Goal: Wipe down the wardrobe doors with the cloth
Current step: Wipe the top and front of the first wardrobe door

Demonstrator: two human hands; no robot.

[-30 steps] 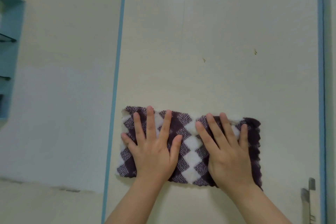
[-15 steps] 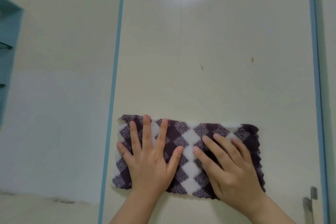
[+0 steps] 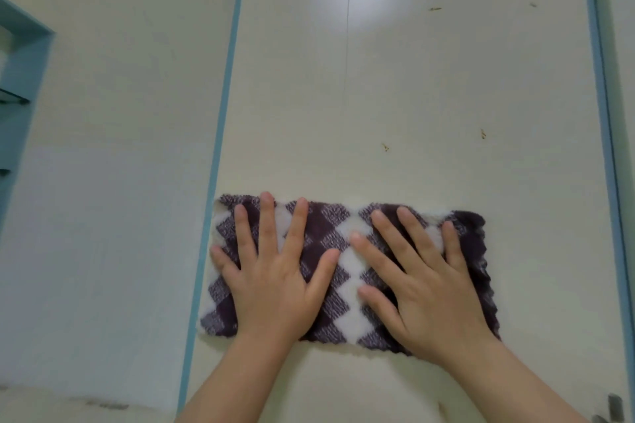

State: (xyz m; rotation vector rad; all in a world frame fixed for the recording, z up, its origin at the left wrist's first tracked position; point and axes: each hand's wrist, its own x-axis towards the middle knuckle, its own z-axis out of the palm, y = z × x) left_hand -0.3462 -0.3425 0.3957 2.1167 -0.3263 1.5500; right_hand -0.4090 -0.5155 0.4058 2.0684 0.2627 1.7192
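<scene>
We are in the wiping step. Left hand (image 3: 275,278) and right hand (image 3: 426,288) press flat, fingers spread, on the cloth (image 3: 347,271), which lies against the wardrobe door (image 3: 412,96) at lower centre of the frame. Next, in our judgement: sweep up over the specks (image 3: 385,147).

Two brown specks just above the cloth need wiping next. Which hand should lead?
Probably the right hand: it presses the cloth almost directly below both specks; the left hand sits nearer the blue edge.
</scene>
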